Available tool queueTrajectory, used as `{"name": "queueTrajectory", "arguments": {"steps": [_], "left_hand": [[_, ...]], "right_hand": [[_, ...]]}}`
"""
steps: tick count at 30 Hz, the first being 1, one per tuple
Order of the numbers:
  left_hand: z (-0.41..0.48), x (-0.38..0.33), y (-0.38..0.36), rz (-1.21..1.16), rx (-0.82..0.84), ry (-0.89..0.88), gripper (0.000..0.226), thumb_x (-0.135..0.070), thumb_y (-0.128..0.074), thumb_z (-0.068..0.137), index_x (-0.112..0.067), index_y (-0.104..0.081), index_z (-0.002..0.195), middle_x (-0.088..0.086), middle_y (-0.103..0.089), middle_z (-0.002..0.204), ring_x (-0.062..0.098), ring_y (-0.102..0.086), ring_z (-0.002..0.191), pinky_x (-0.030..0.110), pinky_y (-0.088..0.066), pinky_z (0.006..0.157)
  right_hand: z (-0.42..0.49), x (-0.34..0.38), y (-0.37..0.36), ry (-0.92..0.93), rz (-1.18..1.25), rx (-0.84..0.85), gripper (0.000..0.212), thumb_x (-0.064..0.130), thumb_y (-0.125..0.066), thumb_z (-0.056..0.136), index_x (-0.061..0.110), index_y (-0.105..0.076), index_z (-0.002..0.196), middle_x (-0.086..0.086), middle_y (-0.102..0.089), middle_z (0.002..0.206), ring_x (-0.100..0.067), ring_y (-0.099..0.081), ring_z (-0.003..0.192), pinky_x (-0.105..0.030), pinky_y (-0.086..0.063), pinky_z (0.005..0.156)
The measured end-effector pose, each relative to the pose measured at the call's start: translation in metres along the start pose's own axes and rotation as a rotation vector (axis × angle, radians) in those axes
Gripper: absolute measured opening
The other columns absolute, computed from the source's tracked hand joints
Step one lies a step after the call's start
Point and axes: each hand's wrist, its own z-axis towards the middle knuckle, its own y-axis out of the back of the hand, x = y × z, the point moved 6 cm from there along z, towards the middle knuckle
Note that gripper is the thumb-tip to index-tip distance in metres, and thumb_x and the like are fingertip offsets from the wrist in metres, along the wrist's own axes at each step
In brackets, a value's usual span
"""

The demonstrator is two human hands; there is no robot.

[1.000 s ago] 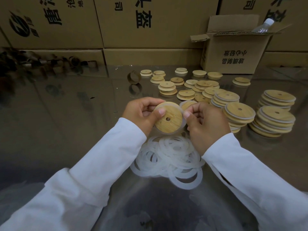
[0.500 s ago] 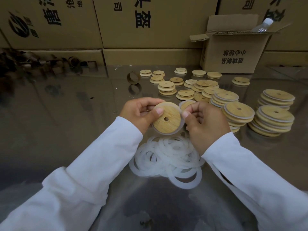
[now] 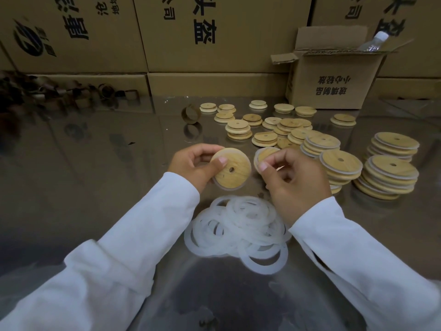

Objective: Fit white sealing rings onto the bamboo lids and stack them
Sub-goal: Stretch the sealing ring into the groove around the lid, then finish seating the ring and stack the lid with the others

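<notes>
The lid (image 3: 235, 173) hides the fingers of the left hand (image 3: 191, 167) behind it. The right hand (image 3: 296, 180) covers part of a second lid (image 3: 266, 155); whether its grip holds anything cannot be determined. The brown rolls (image 3: 47, 96) at far left are blurred. The top edge cuts off the cartons (image 3: 214, 32).

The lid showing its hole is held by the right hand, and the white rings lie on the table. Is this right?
No: the head view shows that lid in the left hand. The rings do lie on the table.
</notes>
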Motion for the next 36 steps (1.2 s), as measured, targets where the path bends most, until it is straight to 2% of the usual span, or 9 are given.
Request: {"name": "queueTrajectory", "arguments": {"steps": [3,7,13,16,19,22,25,31,36], "left_hand": [[0.006,0.01,0.004,0.045,-0.038,0.043,0.015,-0.009,-0.064,0.083,-0.024,-0.065,0.084,0.006,-0.069,0.088,0.024,-0.065,0.086,0.037,-0.055,0.073],[0.014,0.021,0.0,0.078,-0.042,0.107,0.009,-0.009,-0.065,0.083,-0.017,-0.066,0.086,0.017,-0.067,0.096,0.034,-0.064,0.092,0.048,-0.054,0.081],[0.036,0.028,-0.01,0.413,0.012,0.077,0.006,-0.023,-0.062,0.086,-0.026,-0.06,0.081,-0.005,-0.06,0.091,0.01,-0.056,0.085,0.021,-0.041,0.067],[0.048,0.035,-0.017,0.555,0.04,0.089,0.008,-0.025,-0.061,0.087,-0.018,-0.065,0.086,0.002,-0.058,0.101,0.021,-0.056,0.098,0.029,-0.044,0.084],[0.053,0.039,-0.025,0.621,0.111,0.072,0.012,-0.022,-0.062,0.085,-0.013,-0.069,0.089,-0.003,-0.056,0.086,0.025,-0.057,0.099,0.031,-0.044,0.089],[0.066,0.042,-0.029,0.62,0.172,0.065,0.003,-0.022,-0.064,0.083,-0.021,-0.063,0.086,0.008,-0.057,0.106,0.025,-0.055,0.104,0.035,-0.042,0.096],[0.093,0.044,-0.026,0.565,0.105,0.061,0.006,-0.023,-0.063,0.085,-0.023,-0.059,0.089,0.006,-0.058,0.117,0.023,-0.053,0.109,0.029,-0.039,0.095],[0.163,0.047,-0.04,0.679,0.059,0.058,0.044,-0.032,-0.064,0.083,-0.021,-0.05,0.123,0.004,-0.043,0.135,0.023,-0.047,0.119,0.027,-0.034,0.09],[0.2,0.051,-0.057,0.775,0.111,0.08,0.065,-0.035,-0.071,0.077,-0.024,-0.041,0.134,0.004,-0.039,0.141,0.025,-0.044,0.124,0.031,-0.036,0.098]], "right_hand": [[-0.008,0.011,-0.008,0.146,-0.118,0.066,0.013,0.018,-0.062,0.083,0.026,-0.058,0.074,0.012,-0.058,0.075,-0.005,-0.053,0.073,-0.013,-0.043,0.06],[-0.017,0.015,-0.019,0.266,-0.173,0.164,0.005,0.018,-0.062,0.082,0.018,-0.06,0.078,0.009,-0.055,0.079,-0.007,-0.052,0.071,-0.026,-0.046,0.065],[-0.024,0.017,-0.026,0.292,-0.147,0.213,0.006,0.023,-0.059,0.082,0.022,-0.056,0.076,0.014,-0.049,0.076,-0.011,-0.051,0.065,-0.033,-0.047,0.064],[-0.027,0.018,-0.028,0.319,-0.139,0.209,0.006,0.028,-0.054,0.079,0.024,-0.056,0.075,0.017,-0.046,0.074,-0.011,-0.049,0.066,-0.031,-0.045,0.061],[-0.027,0.017,-0.029,0.345,-0.16,0.217,0.006,0.029,-0.054,0.079,0.025,-0.054,0.074,0.018,-0.043,0.073,-0.011,-0.048,0.064,-0.031,-0.045,0.057],[-0.024,0.012,-0.029,0.351,-0.192,0.21,0.006,0.027,-0.055,0.079,0.023,-0.056,0.074,0.017,-0.044,0.074,-0.01,-0.047,0.063,-0.031,-0.043,0.056],[-0.022,0.01,-0.028,0.391,-0.264,0.187,0.007,0.028,-0.054,0.079,0.024,-0.055,0.073,0.014,-0.047,0.073,-0.008,-0.046,0.061,-0.026,-0.04,0.053],[-0.022,0.014,-0.03,0.432,-0.383,0.07,0.014,0.037,-0.051,0.072,0.03,-0.052,0.06,0.01,-0.052,0.062,-0.008,-0.049,0.049,-0.02,-0.044,0.047],[-0.02,0.01,-0.031,0.446,-0.418,0.047,0.019,0.04,-0.052,0.071,0.031,-0.051,0.055,0.01,-0.05,0.059,-0.007,-0.048,0.047,-0.019,-0.041,0.045]]}}
